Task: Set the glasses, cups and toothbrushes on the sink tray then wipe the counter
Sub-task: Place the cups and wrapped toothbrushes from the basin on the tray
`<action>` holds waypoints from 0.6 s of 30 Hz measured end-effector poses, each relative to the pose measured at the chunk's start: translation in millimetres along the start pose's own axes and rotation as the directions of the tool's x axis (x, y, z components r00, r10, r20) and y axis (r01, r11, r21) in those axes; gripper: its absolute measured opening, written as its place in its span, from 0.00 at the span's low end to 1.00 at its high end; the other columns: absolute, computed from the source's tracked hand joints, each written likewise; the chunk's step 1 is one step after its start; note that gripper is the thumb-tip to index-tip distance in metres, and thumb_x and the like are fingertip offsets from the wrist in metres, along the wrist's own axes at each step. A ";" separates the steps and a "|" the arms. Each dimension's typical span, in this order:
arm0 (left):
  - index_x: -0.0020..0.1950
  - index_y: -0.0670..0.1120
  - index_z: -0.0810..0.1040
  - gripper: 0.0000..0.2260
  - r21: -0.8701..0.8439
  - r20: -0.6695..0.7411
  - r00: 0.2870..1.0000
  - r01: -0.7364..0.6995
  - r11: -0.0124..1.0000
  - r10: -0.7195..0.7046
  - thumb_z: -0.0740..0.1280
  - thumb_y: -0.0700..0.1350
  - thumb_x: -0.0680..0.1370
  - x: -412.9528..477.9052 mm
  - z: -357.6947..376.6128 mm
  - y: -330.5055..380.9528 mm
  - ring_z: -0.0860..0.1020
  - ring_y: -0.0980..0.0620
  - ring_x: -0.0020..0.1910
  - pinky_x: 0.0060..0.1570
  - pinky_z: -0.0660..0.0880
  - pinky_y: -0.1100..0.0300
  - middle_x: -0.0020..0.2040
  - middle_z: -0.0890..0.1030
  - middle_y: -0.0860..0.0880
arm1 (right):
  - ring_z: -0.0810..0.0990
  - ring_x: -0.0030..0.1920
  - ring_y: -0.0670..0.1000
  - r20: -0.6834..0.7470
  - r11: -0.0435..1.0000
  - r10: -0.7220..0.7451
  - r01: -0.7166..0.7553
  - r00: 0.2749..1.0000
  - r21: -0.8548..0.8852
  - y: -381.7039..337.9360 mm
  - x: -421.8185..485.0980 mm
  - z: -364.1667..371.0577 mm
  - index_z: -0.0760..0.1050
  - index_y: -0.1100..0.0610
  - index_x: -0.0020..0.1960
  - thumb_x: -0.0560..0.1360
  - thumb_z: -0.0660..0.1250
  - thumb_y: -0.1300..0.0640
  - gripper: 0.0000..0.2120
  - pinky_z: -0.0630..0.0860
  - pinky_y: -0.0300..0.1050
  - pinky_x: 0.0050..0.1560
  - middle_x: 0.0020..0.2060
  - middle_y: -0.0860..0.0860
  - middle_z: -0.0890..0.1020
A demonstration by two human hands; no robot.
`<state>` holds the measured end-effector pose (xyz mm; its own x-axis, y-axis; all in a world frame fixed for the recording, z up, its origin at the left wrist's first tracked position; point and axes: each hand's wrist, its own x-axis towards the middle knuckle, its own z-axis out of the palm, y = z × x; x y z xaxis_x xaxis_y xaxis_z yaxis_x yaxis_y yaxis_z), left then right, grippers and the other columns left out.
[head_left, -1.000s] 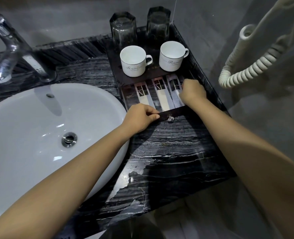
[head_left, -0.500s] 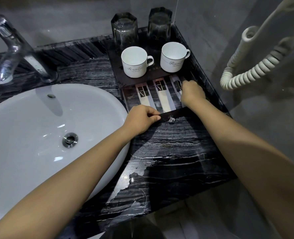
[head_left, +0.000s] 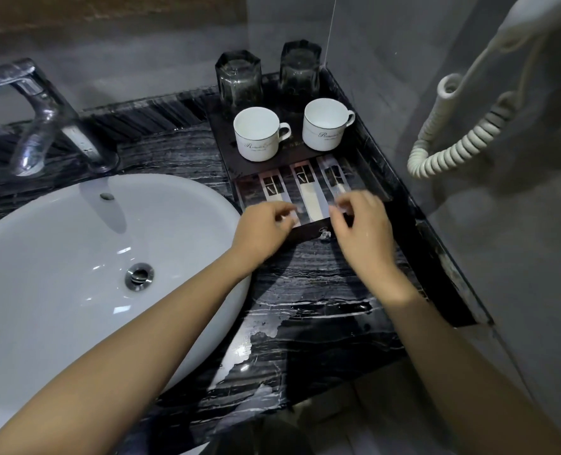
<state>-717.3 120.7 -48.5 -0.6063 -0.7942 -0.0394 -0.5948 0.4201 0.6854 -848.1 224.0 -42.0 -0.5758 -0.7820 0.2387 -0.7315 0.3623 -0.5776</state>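
Observation:
A dark tray (head_left: pixel 296 152) sits at the back right of the black marble counter (head_left: pixel 322 310). Two glasses (head_left: pixel 238 78) (head_left: pixel 300 68) stand upside down at its rear, with two white cups (head_left: pixel 256 134) (head_left: pixel 326 124) upright in front of them. Three flat toothbrush packets (head_left: pixel 274 192) (head_left: pixel 307 188) (head_left: pixel 333 177) lie side by side in the tray's front section. My left hand (head_left: pixel 262 231) and right hand (head_left: pixel 361 231) hover at the tray's near edge, fingers loosely apart and blurred, holding nothing. A small crystal knob (head_left: pixel 325 234) shows between them.
A white oval basin (head_left: pixel 75 274) fills the left, with a chrome faucet (head_left: pixel 42 116) behind it. A coiled hair-dryer cord (head_left: pixel 453 142) hangs on the right wall beside the tray. The counter's front edge drops off near my forearms.
Both hands have lifted off the toothbrush packets and drawn back toward me. My right hand has moved left from the tray's right side. The packets stay in a row.

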 end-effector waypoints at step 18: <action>0.76 0.39 0.44 0.34 0.498 0.110 0.990 0.023 0.867 -0.090 0.50 0.60 0.79 51.5 -34.6 -43.2 0.41 0.44 0.77 0.76 0.43 0.51 0.78 0.43 0.40 | 0.79 0.47 0.57 0.152 0.954 0.297 -0.300 0.943 -0.006 10.8 -16.8 40.8 0.76 0.63 0.53 0.77 0.65 0.57 0.09 0.73 0.45 0.44 0.48 0.58 0.81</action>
<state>-704.6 46.5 -54.9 -0.6049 -0.7755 -0.1807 -0.7925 0.5642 0.2316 -831.5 220.4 -84.1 -0.7047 -0.7065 -0.0653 -0.5276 0.5833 -0.6176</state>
